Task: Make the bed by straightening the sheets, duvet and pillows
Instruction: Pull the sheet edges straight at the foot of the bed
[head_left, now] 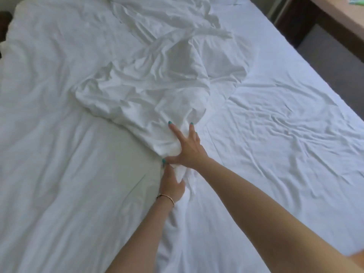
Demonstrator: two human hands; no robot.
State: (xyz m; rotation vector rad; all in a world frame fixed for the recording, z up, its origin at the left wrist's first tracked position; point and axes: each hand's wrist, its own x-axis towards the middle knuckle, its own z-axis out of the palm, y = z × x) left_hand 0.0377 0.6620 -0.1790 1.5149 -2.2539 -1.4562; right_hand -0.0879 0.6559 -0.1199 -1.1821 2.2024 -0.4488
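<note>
At mid-bed, both hands meet on a crumpled fold of the white duvet (149,91). Right hand (187,148): fingers spread and largely straight, laid against the bunched fabric, thumb extended toward the left; nails painted teal. Left hand (172,184): positioned just below the right, fingers buried in the cloth and apparently gripping a bunch of it, though the fingertips themselves are hidden. A thin bracelet (167,197) sits on the left wrist.

Duvet condition: lies flat over the left half of the bed, with its right portion folded back and heaped in a rumpled ridge running from the hands up toward the head end. Fitted sheet (285,119): exposed across the right half, white, marked with numerous shallow creases. Pillow (222,0): only an edge visible at the top of the view, partly behind the heap.

Surroundings: grey carpeted floor (327,62) along the bed's right side; a wooden desk (346,14) in the upper right corner.
</note>
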